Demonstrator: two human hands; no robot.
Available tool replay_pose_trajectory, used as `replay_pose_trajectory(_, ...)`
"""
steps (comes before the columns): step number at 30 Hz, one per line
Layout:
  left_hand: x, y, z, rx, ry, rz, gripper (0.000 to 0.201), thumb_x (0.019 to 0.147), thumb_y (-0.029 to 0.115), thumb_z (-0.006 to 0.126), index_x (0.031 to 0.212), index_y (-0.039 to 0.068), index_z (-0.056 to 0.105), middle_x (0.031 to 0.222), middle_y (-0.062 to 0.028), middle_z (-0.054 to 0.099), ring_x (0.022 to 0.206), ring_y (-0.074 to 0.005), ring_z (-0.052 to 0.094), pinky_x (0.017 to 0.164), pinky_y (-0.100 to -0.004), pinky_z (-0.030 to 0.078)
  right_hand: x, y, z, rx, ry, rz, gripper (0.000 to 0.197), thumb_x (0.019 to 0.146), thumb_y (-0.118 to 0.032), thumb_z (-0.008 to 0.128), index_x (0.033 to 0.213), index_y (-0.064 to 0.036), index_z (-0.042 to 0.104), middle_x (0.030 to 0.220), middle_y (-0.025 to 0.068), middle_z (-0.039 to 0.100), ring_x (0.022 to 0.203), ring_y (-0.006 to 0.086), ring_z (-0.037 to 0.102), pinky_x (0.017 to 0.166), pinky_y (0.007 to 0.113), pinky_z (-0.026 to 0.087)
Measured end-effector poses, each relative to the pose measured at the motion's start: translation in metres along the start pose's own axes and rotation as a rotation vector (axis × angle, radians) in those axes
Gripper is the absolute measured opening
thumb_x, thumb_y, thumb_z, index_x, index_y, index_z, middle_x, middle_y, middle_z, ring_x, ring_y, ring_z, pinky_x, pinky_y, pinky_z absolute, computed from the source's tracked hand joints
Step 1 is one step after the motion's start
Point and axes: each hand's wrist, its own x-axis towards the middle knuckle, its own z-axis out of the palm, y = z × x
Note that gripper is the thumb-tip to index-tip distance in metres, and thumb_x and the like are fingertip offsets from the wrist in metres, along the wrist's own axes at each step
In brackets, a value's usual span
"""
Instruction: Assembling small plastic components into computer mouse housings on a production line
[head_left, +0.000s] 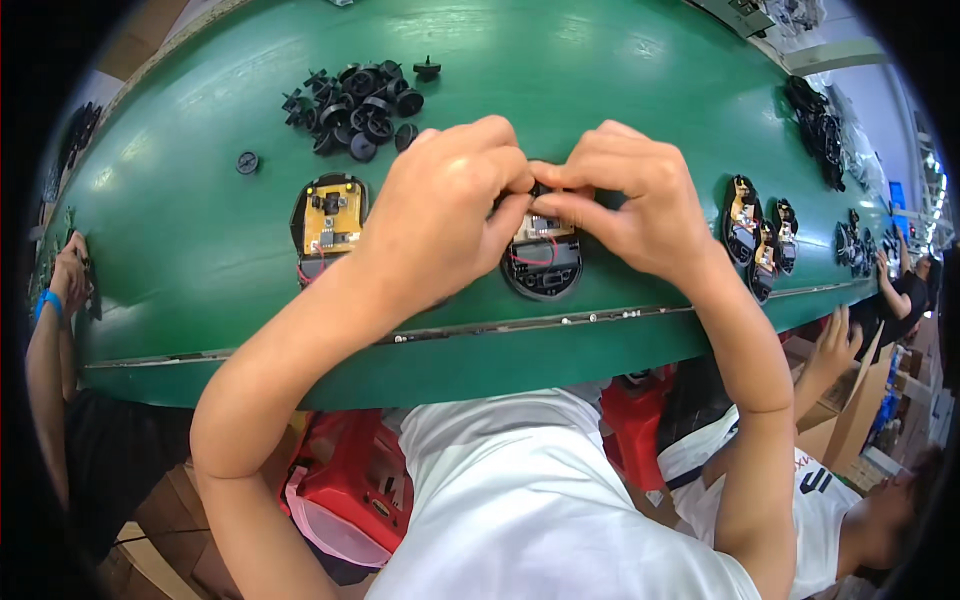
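Note:
In front of me on the green table lies an open computer mouse base (543, 270), black, with a tan circuit board and a thin red wire. My left hand (455, 185) and my right hand (635, 195) meet over its far end, fingertips pinched close together. A bit of something black shows between the fingers, but they cover most of it. Just left of my left hand is a second open mouse base (330, 215) with its board bared, partly behind my forearm.
Black scroll wheels (365, 110) lie heaped farther back, with one loose wheel (248, 162) to the left. More mouse bases (765, 235) sit at the right, near bundled black cables (815, 125). Co-workers' hands (70, 270) show at the left and at the right (835, 350).

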Motion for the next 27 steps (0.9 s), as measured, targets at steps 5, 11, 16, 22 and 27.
replay_pose_trajectory(5, -0.006, 0.002, -0.010, 0.129, -0.029, 0.084, 0.023, 0.079, 0.004, 0.078, 0.100, 0.002, 0.069, 0.094, -0.0093, 0.068, 0.086, -0.0321, 0.067, 0.077, -0.0400, 0.052, -0.001, -0.003, 0.002, 0.011, 0.011, -0.041, 0.029, 0.080, -0.015, 0.084, 0.106, -0.0026, 0.077, 0.083, 0.0079, 0.069, 0.072, 0.0234, 0.062, 0.068, 0.035, 0.051)
replay_pose_trajectory(11, -0.006, -0.001, -0.080, 0.187, -0.090, 0.079, 0.036, 0.078, 0.007, 0.080, 0.113, 0.004, 0.071, 0.104, -0.0128, 0.069, 0.099, -0.0331, 0.068, 0.085, -0.0395, 0.054, 0.001, -0.007, -0.020, 0.151, 0.077, 0.208, 0.021, 0.086, -0.011, 0.076, 0.106, -0.0036, 0.077, 0.087, 0.0039, 0.072, 0.071, 0.0129, 0.063, 0.067, 0.027, 0.051)
replay_pose_trajectory(16, -0.012, -0.006, -0.102, 0.220, -0.323, 0.069, 0.039, 0.077, 0.013, 0.083, 0.113, 0.005, 0.071, 0.113, -0.0109, 0.068, 0.108, -0.0320, 0.064, 0.095, -0.0417, 0.050, 0.061, 0.007, -0.003, 0.037, 0.090, 0.081, 0.023, 0.088, -0.010, 0.072, 0.110, -0.0070, 0.076, 0.095, 0.0100, 0.075, 0.079, 0.0218, 0.070, 0.074, 0.035, 0.057)
replay_pose_trajectory(22, -0.017, -0.018, -0.089, 0.247, -0.344, 0.116, 0.039, 0.075, 0.023, 0.086, 0.108, 0.006, 0.072, 0.112, -0.0076, 0.067, 0.107, -0.0290, 0.062, 0.097, -0.0412, 0.047, 0.114, 0.017, 0.036, -0.293, 0.073, -0.164, 0.028, 0.085, -0.008, 0.077, 0.113, -0.0077, 0.075, 0.099, 0.0103, 0.072, 0.087, 0.0288, 0.070, 0.079, 0.041, 0.057)
replay_pose_trajectory(27, -0.018, -0.025, -0.087, 0.199, -0.307, 0.132, 0.031, 0.077, 0.018, 0.083, 0.104, 0.006, 0.073, 0.109, -0.0070, 0.066, 0.105, -0.0283, 0.062, 0.095, -0.0399, 0.047, 0.112, 0.015, 0.023, -0.306, -0.128, -0.060, 0.014, 0.087, -0.015, 0.076, 0.098, -0.0061, 0.078, 0.098, 0.0140, 0.074, 0.088, 0.0346, 0.071, 0.084, 0.044, 0.058)
